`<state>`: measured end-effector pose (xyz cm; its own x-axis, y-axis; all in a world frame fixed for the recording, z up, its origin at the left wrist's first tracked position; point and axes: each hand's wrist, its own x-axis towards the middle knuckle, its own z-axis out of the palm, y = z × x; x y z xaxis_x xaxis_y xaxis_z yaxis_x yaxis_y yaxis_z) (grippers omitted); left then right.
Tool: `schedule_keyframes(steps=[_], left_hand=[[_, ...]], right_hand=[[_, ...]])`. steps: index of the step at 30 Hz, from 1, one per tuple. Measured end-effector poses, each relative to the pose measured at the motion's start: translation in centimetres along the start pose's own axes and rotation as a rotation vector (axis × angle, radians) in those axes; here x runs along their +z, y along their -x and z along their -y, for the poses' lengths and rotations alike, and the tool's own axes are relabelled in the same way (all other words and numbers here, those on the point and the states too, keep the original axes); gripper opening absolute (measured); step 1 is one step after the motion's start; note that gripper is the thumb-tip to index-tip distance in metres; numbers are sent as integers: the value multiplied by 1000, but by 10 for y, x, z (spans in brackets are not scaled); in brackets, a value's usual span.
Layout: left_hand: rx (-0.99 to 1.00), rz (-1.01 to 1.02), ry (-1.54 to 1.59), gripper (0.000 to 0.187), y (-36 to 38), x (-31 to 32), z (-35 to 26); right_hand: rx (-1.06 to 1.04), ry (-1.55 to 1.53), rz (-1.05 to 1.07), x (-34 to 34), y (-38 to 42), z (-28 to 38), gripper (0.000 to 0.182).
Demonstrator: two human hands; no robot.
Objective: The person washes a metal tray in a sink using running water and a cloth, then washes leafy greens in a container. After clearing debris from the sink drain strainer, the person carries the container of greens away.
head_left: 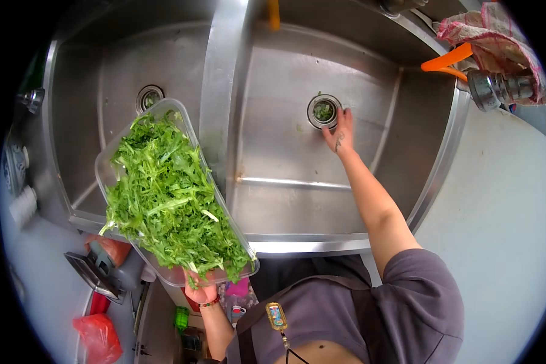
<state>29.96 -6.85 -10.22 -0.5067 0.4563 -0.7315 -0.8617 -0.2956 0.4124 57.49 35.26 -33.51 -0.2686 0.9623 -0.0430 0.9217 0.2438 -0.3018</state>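
My left hand [201,288] grips the near end of a clear plastic tub [105,173], and its fingers are partly hidden under the rim. Leafy greens [164,194] with cut pale stems heap the tub, which is tilted over the near left edge of the sink. My right hand [341,132] reaches down into the right basin, thumb and fingers apart at the rim of the drain strainer [310,113]. Bits of green leaf [323,110] lie inside that strainer. Nothing shows in the right hand's grasp.
A steel divider [219,91] separates the right basin from the left basin [76,121], which has its own drain [145,97]. At the right corner are orange handles [446,60], a checked cloth [497,30] and a glass jar [497,90]. A red plastic bag [97,337] sits lower left.
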Motion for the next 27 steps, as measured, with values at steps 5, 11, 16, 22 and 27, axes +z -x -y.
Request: schedule_keyframes(steps=[5, 11, 16, 22, 27], left_hand=[[27, 48, -67, 24, -2, 14, 1], [25, -113, -84, 24, -1, 15, 2], [31, -101, -21, 25, -1, 7, 2], [13, 329, 165, 38, -6, -15, 2], [59, 293, 126, 44, -8, -6, 5]], right_hand=[[-200, -370, 253, -7, 25, 63, 47], [273, -571, 296, 25, -12, 57, 27], [-203, -231, 109, -4, -56, 35, 32], [-185, -173, 298, -7, -2, 26, 27], [-243, -95, 310, -9, -8, 33, 30]])
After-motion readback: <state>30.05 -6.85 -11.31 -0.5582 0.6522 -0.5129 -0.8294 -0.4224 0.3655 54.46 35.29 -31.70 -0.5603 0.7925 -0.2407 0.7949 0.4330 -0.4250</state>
